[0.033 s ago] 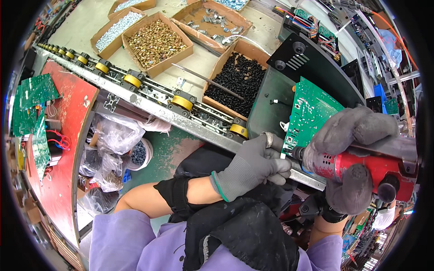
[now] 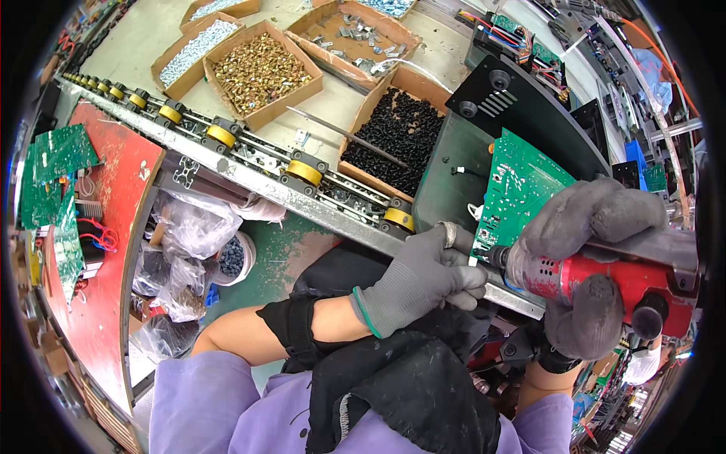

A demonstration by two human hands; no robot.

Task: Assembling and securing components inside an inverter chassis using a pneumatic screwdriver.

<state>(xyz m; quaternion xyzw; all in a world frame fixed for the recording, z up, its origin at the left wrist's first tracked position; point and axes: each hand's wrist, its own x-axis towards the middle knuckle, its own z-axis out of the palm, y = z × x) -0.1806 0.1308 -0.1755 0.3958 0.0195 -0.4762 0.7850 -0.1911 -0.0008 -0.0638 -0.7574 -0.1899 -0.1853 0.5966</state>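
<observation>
My right hand, in a dark grey glove, grips a red electric screwdriver that lies level and points left. My left hand, in a lighter grey glove, is closed around the screwdriver's tip at the lower left edge of a green circuit board. The board stands tilted inside a dark metal housing with a black vented panel behind it. The bit itself is hidden by my left fingers.
A metal rail with yellow rollers runs diagonally across the bench. Behind it sit cardboard boxes of black screws, brass screws, silver screws and metal parts. Green boards lie on a red shelf at left, with plastic bags below.
</observation>
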